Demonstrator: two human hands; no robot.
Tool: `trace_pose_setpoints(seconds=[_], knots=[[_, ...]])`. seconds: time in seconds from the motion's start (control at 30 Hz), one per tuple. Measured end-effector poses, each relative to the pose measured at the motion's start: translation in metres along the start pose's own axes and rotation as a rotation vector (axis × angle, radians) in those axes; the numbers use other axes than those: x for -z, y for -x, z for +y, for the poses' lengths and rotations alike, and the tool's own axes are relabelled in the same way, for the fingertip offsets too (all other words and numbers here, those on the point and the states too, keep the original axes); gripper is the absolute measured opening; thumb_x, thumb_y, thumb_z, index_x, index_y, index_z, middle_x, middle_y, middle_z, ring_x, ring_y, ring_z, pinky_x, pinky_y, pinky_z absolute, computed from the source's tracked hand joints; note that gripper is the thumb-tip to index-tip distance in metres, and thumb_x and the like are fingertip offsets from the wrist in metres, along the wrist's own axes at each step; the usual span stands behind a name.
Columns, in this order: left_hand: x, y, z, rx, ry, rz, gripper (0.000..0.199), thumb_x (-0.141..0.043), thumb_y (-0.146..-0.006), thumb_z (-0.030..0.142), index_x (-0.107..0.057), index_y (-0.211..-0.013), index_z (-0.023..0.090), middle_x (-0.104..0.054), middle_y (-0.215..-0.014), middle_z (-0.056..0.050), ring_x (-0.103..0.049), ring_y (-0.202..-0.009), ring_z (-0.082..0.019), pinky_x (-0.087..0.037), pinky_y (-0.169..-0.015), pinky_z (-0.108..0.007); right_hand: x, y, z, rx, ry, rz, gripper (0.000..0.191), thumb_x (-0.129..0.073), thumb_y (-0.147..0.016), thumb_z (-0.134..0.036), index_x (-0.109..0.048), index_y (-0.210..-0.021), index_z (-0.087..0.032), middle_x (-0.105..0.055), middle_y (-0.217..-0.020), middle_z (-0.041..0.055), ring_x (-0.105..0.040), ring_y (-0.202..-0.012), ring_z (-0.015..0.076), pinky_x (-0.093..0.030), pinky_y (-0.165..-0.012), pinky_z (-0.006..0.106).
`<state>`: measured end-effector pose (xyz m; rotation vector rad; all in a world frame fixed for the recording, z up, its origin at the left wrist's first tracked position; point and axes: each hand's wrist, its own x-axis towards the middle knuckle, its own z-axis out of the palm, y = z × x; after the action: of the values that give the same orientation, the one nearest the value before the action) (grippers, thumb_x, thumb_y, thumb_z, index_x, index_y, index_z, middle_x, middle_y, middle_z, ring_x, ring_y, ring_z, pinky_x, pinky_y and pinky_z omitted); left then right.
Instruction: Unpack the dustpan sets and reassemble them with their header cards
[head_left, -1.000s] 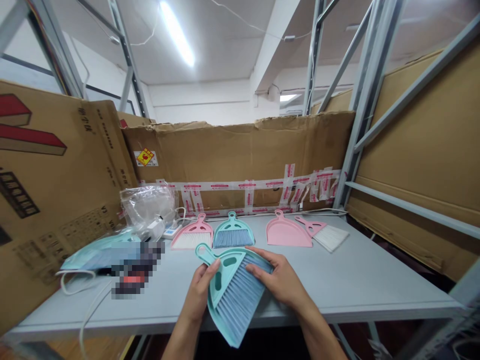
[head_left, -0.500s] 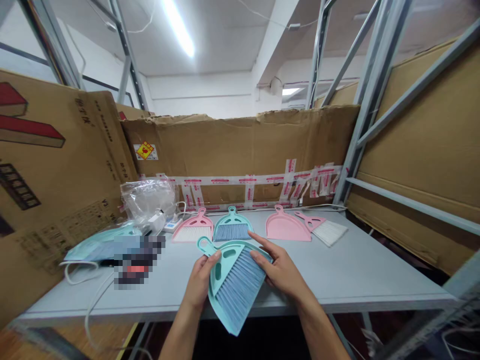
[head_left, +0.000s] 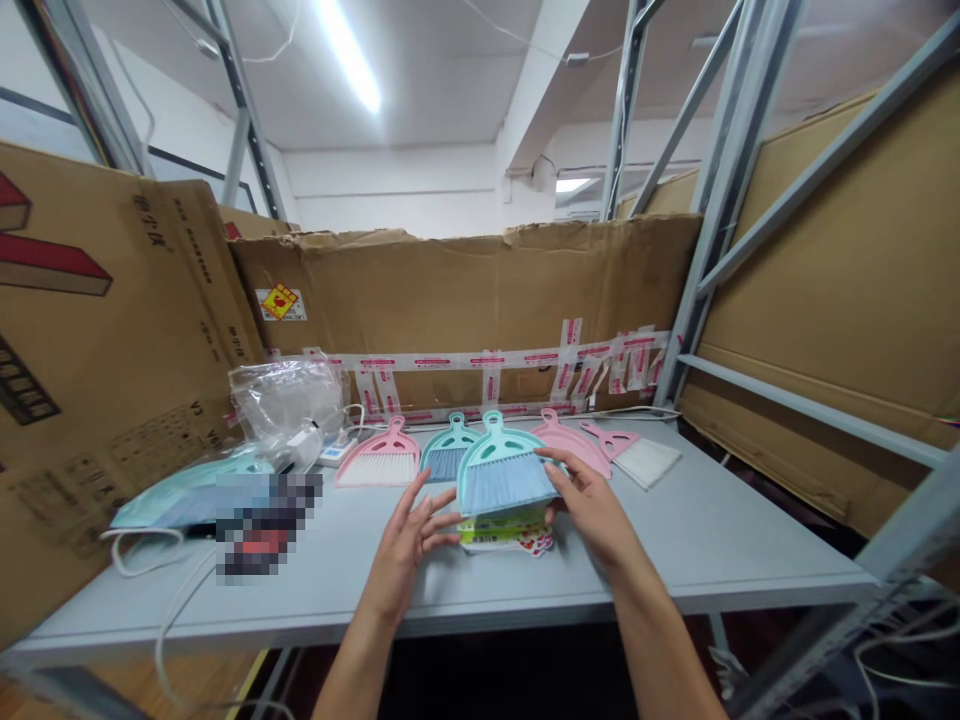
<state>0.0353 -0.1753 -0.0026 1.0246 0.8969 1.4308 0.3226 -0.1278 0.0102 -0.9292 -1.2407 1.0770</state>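
Observation:
A teal dustpan with a blue-bristled brush (head_left: 504, 480) nested in it is tilted up over the table, handle pointing away. My right hand (head_left: 589, 505) grips its right edge, fingers on top and thumb low at the corner. My left hand (head_left: 409, 545) is open, its spread fingertips close to the dustpan's left corner. Under the dustpan lies a green, white and red printed packet (head_left: 499, 537), partly covered. Behind stand a pink dustpan with a white-bristled brush (head_left: 380, 466), another teal dustpan and brush set (head_left: 444, 462), and a pink dustpan (head_left: 574, 440), the last two partly hidden.
A pink-handled brush with white bristles (head_left: 646, 462) lies at the right. Clear plastic bags (head_left: 289, 400), a white power strip (head_left: 334, 452), face masks (head_left: 187, 495) and a white cable (head_left: 169, 590) occupy the left. Cardboard (head_left: 420, 300) walls the back of the grey table (head_left: 720, 550).
The teal dustpan and brush have moved away from me and turned so the handle points to the back. My left hand has let go. The printed packet is now visible.

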Motion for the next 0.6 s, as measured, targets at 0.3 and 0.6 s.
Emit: trace_pose_setpoints(seconds=[0.3,0.6], knots=[[-0.034,-0.013,0.030,-0.296,-0.734,-0.092,0.048,-0.062,-0.108,0.062,-0.081,-0.127,0.022,-0.086,-0.119,-0.013,-0.079,-0.098,-0.028,-0.061,-0.081,-0.037,0.109,-0.021,0.011,0.149,0.361,0.494,0.079,-0.067,-0.097,-0.075,-0.071,-0.154,-0.020,-0.075,-0.102,0.0086,-0.064,-0.072,0.0213,-0.059,-0.063,0.034],[-0.165,-0.118,0.010,-0.240,-1.751,-0.285,0.040,-0.057,-0.111,0.036,-0.073,-0.141,0.014,-0.082,-0.126,-0.022,-0.076,-0.126,-0.038,-0.059,-0.099,-0.043,0.125,-0.020,0.016,0.194,0.296,0.728,0.082,-0.059,-0.103,-0.073,-0.062,-0.165,-0.021,-0.077,-0.133,0.0171,-0.068,-0.074,0.0222,-0.057,-0.068,0.037]])
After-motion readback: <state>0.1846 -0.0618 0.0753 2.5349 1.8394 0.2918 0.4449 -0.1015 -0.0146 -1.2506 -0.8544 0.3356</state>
